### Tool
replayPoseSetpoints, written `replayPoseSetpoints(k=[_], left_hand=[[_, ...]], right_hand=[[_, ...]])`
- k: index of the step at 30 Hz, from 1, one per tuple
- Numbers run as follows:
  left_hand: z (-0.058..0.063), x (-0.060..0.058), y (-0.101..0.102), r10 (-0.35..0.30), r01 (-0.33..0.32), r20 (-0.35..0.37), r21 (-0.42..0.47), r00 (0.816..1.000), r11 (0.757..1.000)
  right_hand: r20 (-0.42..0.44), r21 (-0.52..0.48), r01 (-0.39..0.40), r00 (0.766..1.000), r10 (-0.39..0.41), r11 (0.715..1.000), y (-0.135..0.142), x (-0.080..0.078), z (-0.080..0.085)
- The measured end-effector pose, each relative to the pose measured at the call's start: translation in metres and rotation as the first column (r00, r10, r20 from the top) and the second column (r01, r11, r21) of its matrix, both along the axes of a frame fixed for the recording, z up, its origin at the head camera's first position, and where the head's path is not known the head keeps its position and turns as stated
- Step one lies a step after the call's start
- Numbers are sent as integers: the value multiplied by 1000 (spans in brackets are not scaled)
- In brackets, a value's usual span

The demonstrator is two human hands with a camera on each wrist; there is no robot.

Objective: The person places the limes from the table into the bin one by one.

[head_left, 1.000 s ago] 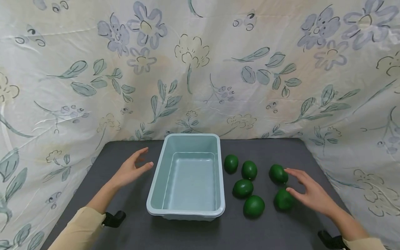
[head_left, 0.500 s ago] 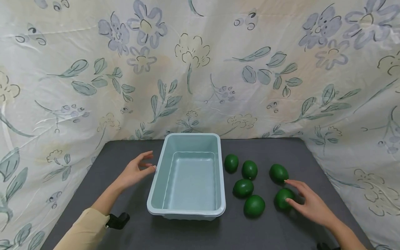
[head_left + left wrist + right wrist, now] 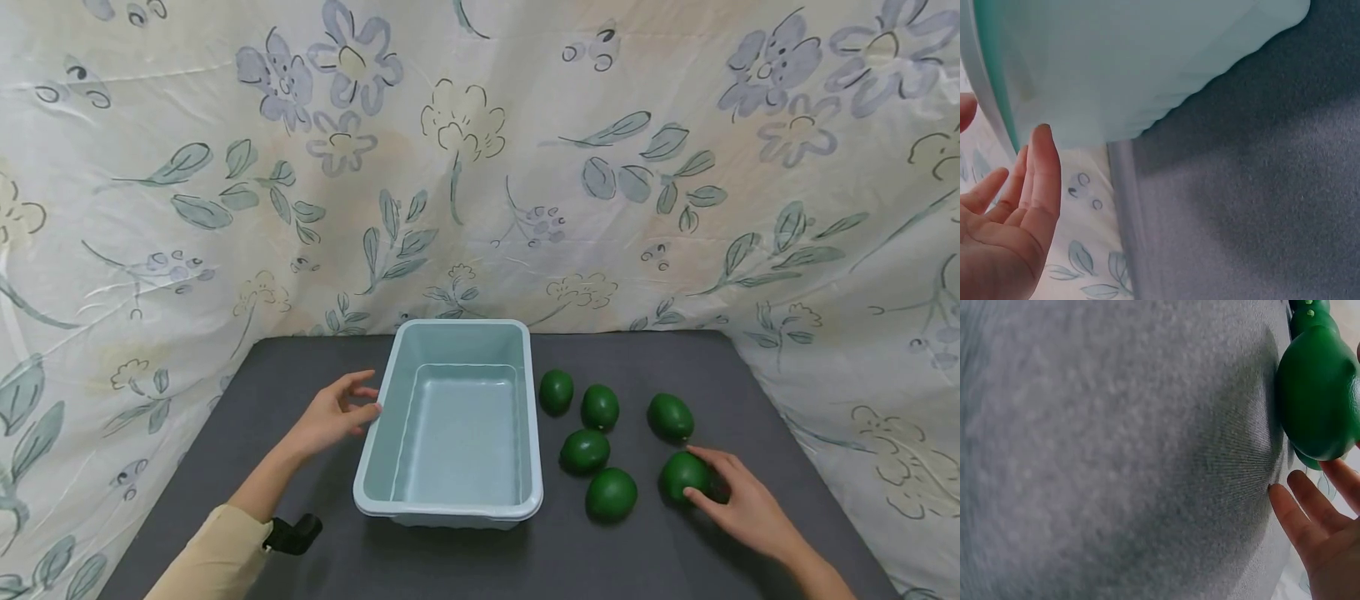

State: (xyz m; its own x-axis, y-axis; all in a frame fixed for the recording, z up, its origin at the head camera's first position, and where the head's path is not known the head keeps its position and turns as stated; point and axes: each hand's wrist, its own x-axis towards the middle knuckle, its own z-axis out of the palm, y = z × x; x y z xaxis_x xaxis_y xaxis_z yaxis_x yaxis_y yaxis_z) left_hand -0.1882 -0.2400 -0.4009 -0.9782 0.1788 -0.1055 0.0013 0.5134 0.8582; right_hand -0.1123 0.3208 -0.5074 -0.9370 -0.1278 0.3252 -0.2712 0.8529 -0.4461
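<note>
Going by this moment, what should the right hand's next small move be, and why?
The right hand should probably curl its fingers in around the green fruit beside it. In the head view, the thumb and index finger lie on opposite sides of it, but the right wrist view shows two fingers apart from it, so the hold looks incomplete.
</note>
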Motion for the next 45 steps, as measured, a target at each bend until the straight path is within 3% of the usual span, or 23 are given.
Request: replayPoseSetpoints(k=[15,31,45], left_hand=[[7,2,9,4,-8,64,71,998,997],[3,0,10,25,-31,84,72,996,997],[5,-1,10,12,-19,81,80,997,997]], right_hand=[[48,-21,4,999,-3,1000,-11,1,-2],[128,-88,10,992,2,996,-16,-1,4],[137,-123,-19,990,36,992,-23,-8,20]])
